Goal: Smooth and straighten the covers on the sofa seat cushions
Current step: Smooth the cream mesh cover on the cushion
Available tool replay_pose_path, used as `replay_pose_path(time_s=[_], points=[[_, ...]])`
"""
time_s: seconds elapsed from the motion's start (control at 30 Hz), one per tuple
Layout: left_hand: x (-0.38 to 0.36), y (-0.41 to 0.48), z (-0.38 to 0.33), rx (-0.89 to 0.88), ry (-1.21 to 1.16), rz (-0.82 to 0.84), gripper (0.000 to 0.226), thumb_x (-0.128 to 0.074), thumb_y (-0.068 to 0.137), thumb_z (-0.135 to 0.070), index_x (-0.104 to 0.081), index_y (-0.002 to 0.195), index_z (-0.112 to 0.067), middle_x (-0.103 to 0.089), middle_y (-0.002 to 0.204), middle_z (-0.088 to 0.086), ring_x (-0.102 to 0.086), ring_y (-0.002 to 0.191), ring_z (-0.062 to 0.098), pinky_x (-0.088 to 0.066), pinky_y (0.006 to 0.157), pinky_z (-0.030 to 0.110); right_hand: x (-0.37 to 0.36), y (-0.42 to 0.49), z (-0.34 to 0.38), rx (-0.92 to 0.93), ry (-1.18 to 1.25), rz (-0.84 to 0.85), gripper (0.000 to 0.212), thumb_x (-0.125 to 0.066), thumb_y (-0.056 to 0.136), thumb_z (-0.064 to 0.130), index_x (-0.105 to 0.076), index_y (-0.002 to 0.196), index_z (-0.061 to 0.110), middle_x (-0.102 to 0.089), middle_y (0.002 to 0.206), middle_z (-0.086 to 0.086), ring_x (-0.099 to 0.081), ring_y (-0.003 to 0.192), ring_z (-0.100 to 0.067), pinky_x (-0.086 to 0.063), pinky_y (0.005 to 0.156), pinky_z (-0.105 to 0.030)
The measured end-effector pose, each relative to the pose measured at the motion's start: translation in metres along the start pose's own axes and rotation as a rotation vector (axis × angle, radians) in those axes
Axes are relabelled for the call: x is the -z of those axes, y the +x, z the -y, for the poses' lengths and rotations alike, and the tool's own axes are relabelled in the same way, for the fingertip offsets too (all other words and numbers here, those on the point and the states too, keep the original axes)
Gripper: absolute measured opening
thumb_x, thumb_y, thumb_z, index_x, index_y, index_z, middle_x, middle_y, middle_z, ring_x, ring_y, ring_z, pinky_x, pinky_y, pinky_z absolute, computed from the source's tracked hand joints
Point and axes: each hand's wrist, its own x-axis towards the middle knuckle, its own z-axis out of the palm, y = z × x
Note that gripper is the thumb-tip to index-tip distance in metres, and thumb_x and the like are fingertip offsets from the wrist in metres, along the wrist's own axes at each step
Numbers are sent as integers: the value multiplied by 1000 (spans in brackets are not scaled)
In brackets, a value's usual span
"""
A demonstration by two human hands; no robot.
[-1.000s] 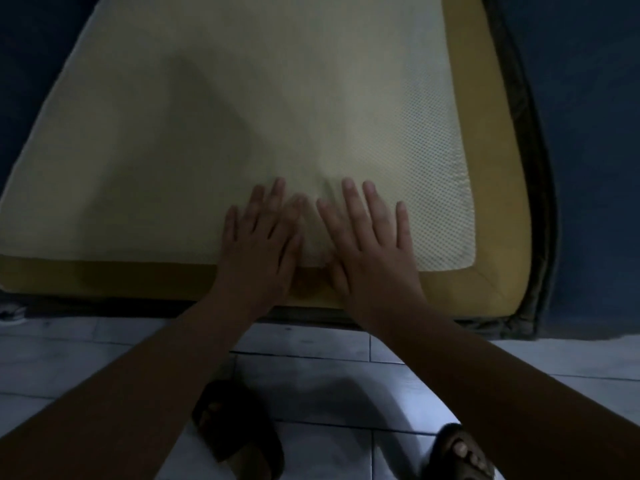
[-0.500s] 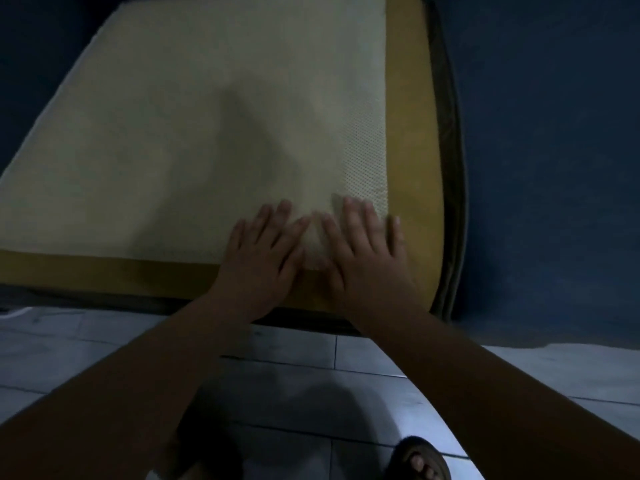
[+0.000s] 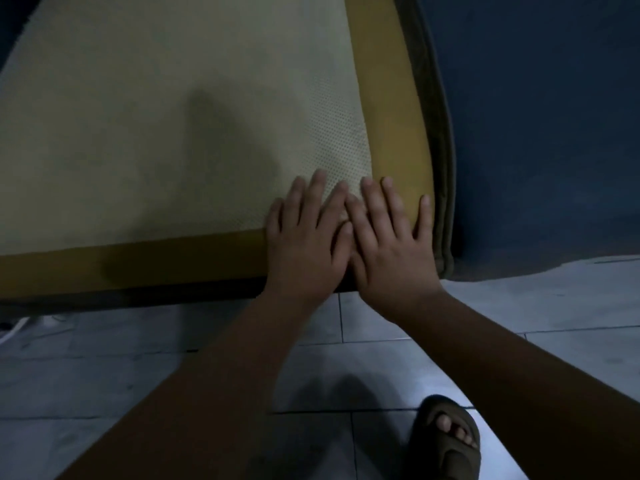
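A seat cushion fills the upper left: a pale cream mesh cover (image 3: 166,133) lies on top, with a mustard-yellow border (image 3: 391,109) along its front and right sides. My left hand (image 3: 304,244) lies flat, palm down, on the cushion's front right corner, fingers spread over the mesh and the yellow band. My right hand (image 3: 388,244) rests flat beside it, touching it, fingers reaching across the yellow right border. Neither hand grips the fabric. The corner of the mesh cover is hidden beneath my hands.
A dark olive piped edge (image 3: 440,168) runs along the cushion's right side, against dark blue upholstery (image 3: 540,133). Pale floor tiles (image 3: 519,306) lie below. My foot in a dark sandal (image 3: 446,441) stands at the bottom right. A white cable (image 3: 14,330) lies at the left.
Both hands have slid together to the right along the cushion's front edge, from its middle to the front right corner. They stayed flat and side by side.
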Motion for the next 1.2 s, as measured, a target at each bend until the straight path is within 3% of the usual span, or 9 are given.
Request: replay_pose_path(time_s=[0.13,0.37,0.47,0.57,0.63,0.7,0.8,0.97,1.2], points=[[0,-1,7,-39,45,3,54,-25,98,-47,-37,147,-29,-32,155,4,-30,142,26,-25,108,46,-4,-3,1,-42,56,-91,55,-25,100,38,-36,148,14,-24,158,-9,-14,147,-29,-10,112,-64],[22,-4,42,-156,-129,6,57,-16,96,-46,-29,150,-33,-17,161,-2,-11,148,23,-15,117,45,12,15,17,-203,120,-144,58,-22,94,47,-43,140,18,-36,150,-10,-26,141,-27,-10,111,-65],[50,-18,103,-135,-87,-175,55,-30,98,-37,-26,151,-25,-14,161,5,-8,148,29,-17,116,53,42,26,33,-294,229,-391,54,-33,95,40,-41,140,10,-33,147,-20,-24,139,-34,-13,111,-64],[64,-30,149,-90,8,-321,59,-36,96,-31,-21,152,-20,-11,160,11,-6,148,32,-18,116,56,58,35,74,-211,253,-644,53,-40,98,27,-33,146,6,-25,153,-22,-15,144,-39,-11,114,-61],[48,-39,168,-94,19,-297,58,-35,96,-32,-22,152,-20,-7,159,8,-9,148,32,-17,117,54,37,39,103,-118,222,-581,56,-34,100,31,-24,151,10,-17,157,-17,-12,145,-39,-6,116,-57],[21,-48,178,-57,18,-174,54,-29,98,-37,-29,150,-23,-18,159,7,-18,146,30,-21,115,52,-2,36,121,-20,46,-375,55,-23,101,39,-20,153,20,-18,159,-14,-15,146,-35,-9,115,-55],[-2,-54,183,52,58,-75,54,-23,98,-43,-35,148,-29,-31,156,4,-25,145,25,-21,116,46,-39,26,130,-80,-73,-215,53,-23,101,42,-34,149,24,-34,153,-11,-26,143,-32,-14,114,-56],[18,-60,201,-63,43,-59,58,-12,97,-46,-20,152,-31,-11,162,0,-7,149,21,-5,119,41,-24,36,151,-133,-15,-217,56,-23,99,44,-36,147,19,-31,153,-16,-21,144,-35,-8,112,-62],[45,-113,286,173,100,-302,61,-30,99,-36,-9,154,-21,3,162,12,6,148,32,-4,118,53,-2,52,253,154,161,-538,58,-42,98,32,-25,151,16,-15,159,-16,-8,147,-37,-7,114,-63]])
